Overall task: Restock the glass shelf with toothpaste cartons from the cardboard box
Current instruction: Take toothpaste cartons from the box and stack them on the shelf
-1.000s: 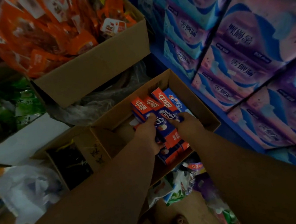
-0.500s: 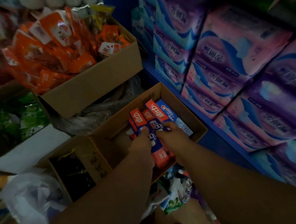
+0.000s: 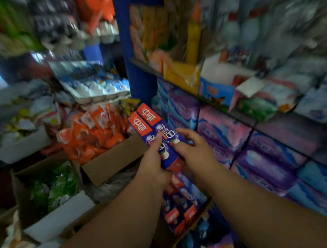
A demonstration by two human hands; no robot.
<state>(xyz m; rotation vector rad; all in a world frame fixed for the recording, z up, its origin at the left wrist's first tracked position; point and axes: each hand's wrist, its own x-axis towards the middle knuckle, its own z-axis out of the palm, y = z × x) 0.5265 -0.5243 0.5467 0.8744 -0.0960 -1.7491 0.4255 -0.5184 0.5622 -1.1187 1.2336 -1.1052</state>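
**Two hands hold two toothpaste boxes up over the big box**

The left hand point(image 3: 154, 165) and the right hand point(image 3: 195, 151) are close together in the middle of the view. Both are clamped on the same thing: two toothpaste cartons point(image 3: 151, 123) lying side by side. The left hand grips them from the left, with its thumb on top. The right hand grips them from the right, with its fingers curled over the edge. The cartons are blue with red ends. Their far red ends point up and away from the person, and they are tilted a little to the left.

The cartons are up in the air. Right under the hands is the cardboard box point(image 3: 200, 212), low down near the person's arms. More cartons point(image 3: 180, 207) of the same kind lie in it, packed side by side.

To the left of the hands is another brown box point(image 3: 111, 164), full of orange snack bags point(image 3: 93, 132). Farther left, a box holds green bags point(image 3: 55, 188).

To the right of the hands are stacks of soft purple and pink packs point(image 3: 224, 133), set in rows. Over them runs a shelf point(image 3: 240, 117) with yellow, blue and white things on it. They are too blurry to name. A tall blue post point(image 3: 134, 42) stands behind the cartons.

The back of the shop is blurry. White trays point(image 3: 97, 89) sit behind the orange bags.
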